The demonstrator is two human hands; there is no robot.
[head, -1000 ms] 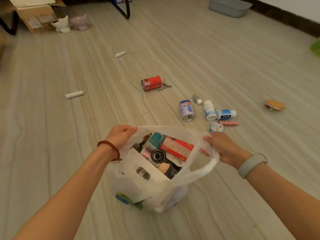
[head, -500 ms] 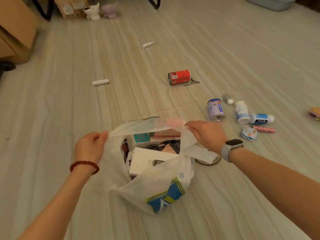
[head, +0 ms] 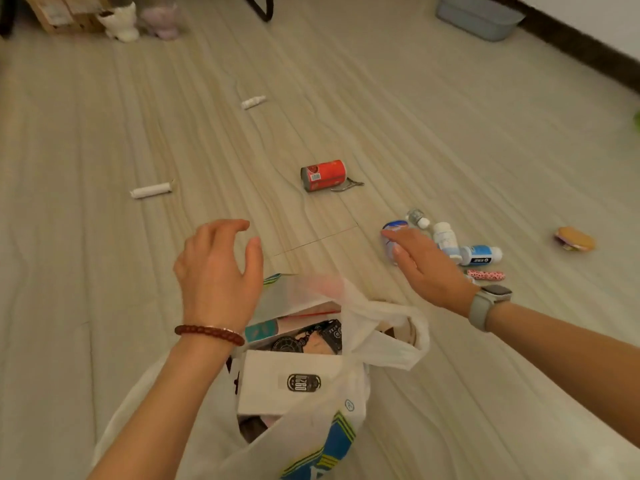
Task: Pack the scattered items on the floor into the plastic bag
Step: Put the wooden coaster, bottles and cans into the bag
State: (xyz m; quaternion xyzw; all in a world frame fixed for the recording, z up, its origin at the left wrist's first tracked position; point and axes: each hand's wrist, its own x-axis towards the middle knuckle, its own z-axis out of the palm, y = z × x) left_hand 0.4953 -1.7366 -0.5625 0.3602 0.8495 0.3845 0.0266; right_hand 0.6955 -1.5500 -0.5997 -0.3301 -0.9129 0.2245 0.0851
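Note:
A white plastic bag (head: 384, 344) stands open on the floor below me, holding a white box (head: 273, 379) and several other items. My left hand (head: 218, 271) hovers above its left rim, fingers loosely curled, holding nothing. My right hand (head: 426, 265) stretches out to the right, fingers straight, its tips over a blue-and-white can (head: 391, 233). Beside it lie a small vial (head: 417, 217), a white bottle (head: 445, 239), a blue-labelled bottle (head: 481, 255) and a pink spotted tube (head: 485, 274). Farther off lie a red can (head: 323, 174) and two white tubes (head: 151, 190) (head: 252, 102).
A metal clip (head: 349, 185) lies against the red can. A round tan item (head: 575, 239) sits at the right. At the back are a grey tub (head: 479, 15), a cardboard box (head: 59, 12), two small figures (head: 121, 22) and a dark furniture leg (head: 261, 6).
Both hands have let go of the bag's handles. My right hand has reached out toward the blue-and-white can; my left hand has lifted above the bag. The bag has slumped open.

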